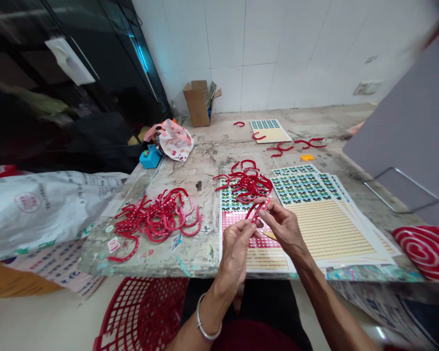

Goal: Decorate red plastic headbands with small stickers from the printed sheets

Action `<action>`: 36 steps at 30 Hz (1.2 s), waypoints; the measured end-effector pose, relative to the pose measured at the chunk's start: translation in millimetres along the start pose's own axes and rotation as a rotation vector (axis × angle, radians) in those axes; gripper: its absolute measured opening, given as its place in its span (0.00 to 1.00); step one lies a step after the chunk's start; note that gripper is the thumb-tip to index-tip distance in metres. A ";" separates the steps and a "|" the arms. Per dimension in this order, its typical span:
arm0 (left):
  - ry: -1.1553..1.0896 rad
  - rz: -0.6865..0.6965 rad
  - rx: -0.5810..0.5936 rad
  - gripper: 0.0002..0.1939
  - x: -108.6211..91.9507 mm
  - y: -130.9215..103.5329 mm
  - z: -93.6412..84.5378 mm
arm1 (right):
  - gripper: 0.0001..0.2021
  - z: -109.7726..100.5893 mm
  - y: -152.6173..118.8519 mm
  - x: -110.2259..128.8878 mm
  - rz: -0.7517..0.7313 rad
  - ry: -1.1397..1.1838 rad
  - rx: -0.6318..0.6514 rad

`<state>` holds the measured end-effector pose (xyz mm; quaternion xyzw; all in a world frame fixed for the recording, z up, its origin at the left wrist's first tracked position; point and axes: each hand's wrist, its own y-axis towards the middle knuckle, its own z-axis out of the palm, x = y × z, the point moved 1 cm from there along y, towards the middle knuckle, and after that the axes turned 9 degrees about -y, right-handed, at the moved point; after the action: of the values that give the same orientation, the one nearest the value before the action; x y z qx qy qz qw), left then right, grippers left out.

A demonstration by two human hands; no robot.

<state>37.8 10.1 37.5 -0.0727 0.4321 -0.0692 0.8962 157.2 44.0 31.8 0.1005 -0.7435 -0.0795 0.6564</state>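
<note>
My left hand (pixel 237 239) pinches one end of a thin red curved band (pixel 253 210), shaped like a headband. On the band's other side, my right hand (pixel 281 223) has its fingertips closed on a red strip with white dots (pixel 266 204) that lies along it. Both hands are above a sticker sheet (pixel 256 261) printed with green pictures, red dotted strips and yellow strips. Just beyond my fingers, a heap of plain red bands (pixel 250 183) rests on the sheet's top part. To the left lies a bigger pile of red bands (pixel 157 217), several showing white dots.
More printed sheets (pixel 325 224) are stacked to the right. Loose red bands (pixel 280 148) and another sheet (pixel 270 132) lie farther back. A cardboard box (pixel 197 105), a bag (pixel 175 141) and a blue box (pixel 149 157) stand behind. Below the table edge is a red basket (pixel 122 312).
</note>
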 end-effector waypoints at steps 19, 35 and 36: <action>-0.063 -0.001 -0.012 0.05 4.8 1.4 0.4 | 0.11 5.2 -3.9 -2.1 0.043 0.039 -0.048; -0.003 0.062 -0.060 0.08 11.0 3.5 1.1 | 0.06 8.2 -9.1 -4.4 -0.092 -0.114 -0.184; 0.019 0.067 -0.072 0.08 11.7 3.4 1.1 | 0.06 7.9 -11.0 -2.9 -0.107 -0.156 -0.222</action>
<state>46.1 11.4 28.5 -0.0900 0.4449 -0.0244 0.8907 150.2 34.0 25.2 0.0602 -0.7725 -0.2036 0.5984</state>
